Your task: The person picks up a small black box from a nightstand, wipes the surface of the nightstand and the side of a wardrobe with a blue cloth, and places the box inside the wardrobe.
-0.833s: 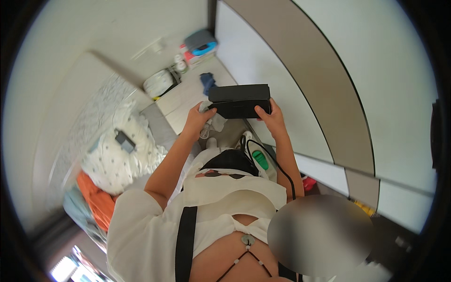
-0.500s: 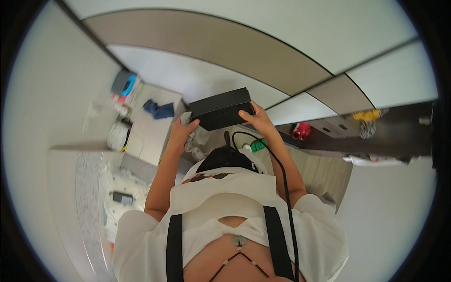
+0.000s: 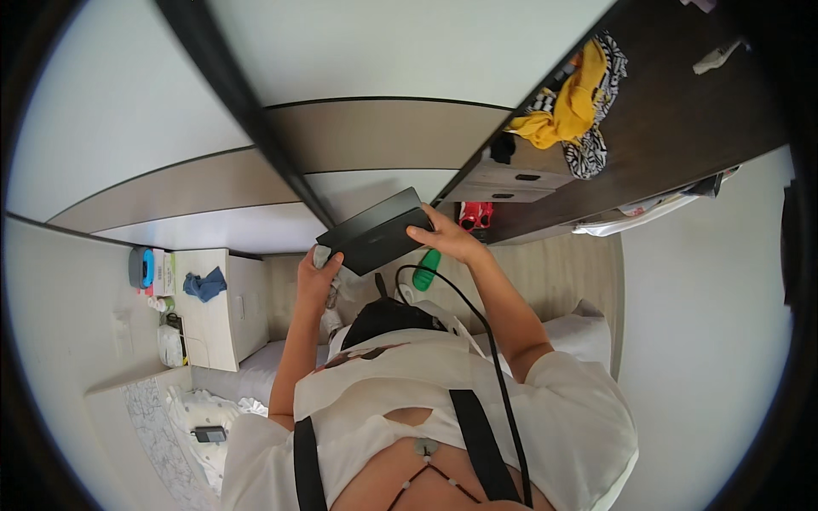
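A long black box (image 3: 373,234) is held out in front of me between both hands, tilted with its right end higher. My left hand (image 3: 317,277) grips the lower left corner, its thumb on the near face. A crumpled light grey piece (image 3: 321,255), perhaps cloth or plastic, is also at that hand; its kind is unclear. My right hand (image 3: 445,235) is closed round the right end, thumb on the near face and fingers hidden behind. A black cable (image 3: 492,341) runs down past my right forearm.
Ahead stand sliding wardrobe doors (image 3: 383,136). An open section at right holds yellow clothing (image 3: 575,102), drawers (image 3: 511,183) and a red item (image 3: 475,215). A green slipper (image 3: 427,269) lies on the floor. At left, a cabinet (image 3: 209,328) bears blue cloth (image 3: 204,284); a bed (image 3: 192,409) is nearby.
My view has turned right, bringing more of the open wardrobe section into sight. The box remains in both hands, now lower in the picture and more tilted.
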`<state>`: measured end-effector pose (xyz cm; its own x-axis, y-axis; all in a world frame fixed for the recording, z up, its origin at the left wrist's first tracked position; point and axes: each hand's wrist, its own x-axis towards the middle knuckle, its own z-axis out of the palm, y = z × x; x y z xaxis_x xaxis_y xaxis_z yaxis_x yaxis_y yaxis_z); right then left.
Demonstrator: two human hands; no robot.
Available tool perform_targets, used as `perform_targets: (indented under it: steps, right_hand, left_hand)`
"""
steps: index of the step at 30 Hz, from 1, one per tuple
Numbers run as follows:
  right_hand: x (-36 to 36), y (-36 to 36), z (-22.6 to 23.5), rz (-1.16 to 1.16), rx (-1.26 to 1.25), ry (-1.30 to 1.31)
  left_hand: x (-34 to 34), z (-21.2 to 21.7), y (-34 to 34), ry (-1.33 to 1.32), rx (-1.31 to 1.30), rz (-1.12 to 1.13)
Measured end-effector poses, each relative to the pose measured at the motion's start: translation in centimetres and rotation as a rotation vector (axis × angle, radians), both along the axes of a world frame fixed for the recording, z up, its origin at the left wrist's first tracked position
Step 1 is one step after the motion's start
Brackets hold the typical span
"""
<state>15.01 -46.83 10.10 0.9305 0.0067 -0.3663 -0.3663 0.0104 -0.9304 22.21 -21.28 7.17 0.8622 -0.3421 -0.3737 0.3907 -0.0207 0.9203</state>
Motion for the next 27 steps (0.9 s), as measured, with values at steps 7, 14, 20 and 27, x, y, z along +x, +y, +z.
perform_targets:
  steps: [7,14,20,27]
  right_hand:
    - [-5.8,-6.3,-3.1,-0.412,0.245,-0.07]
    - [-12.9,-10.5,-4.8,-0.904,0.288,0.009]
    - [-13.1,-14.0,-6.7,-0.898,0.041,0.12]
    - [-10.8,-22.9,-12.4,-0.734,-0.221,0.139]
  left_hand:
    - [-0.1,1.4,-5.8,0.021,0.048,-0.155]
    - [-0.4,-0.1,-10.8,0.001,-0.09,-0.296]
    - [-1.4,0.9,-12.2,0.015,-0.028,-0.304]
    - [-2.5,-0.4,-14.5,0.02,0.011,-0.19]
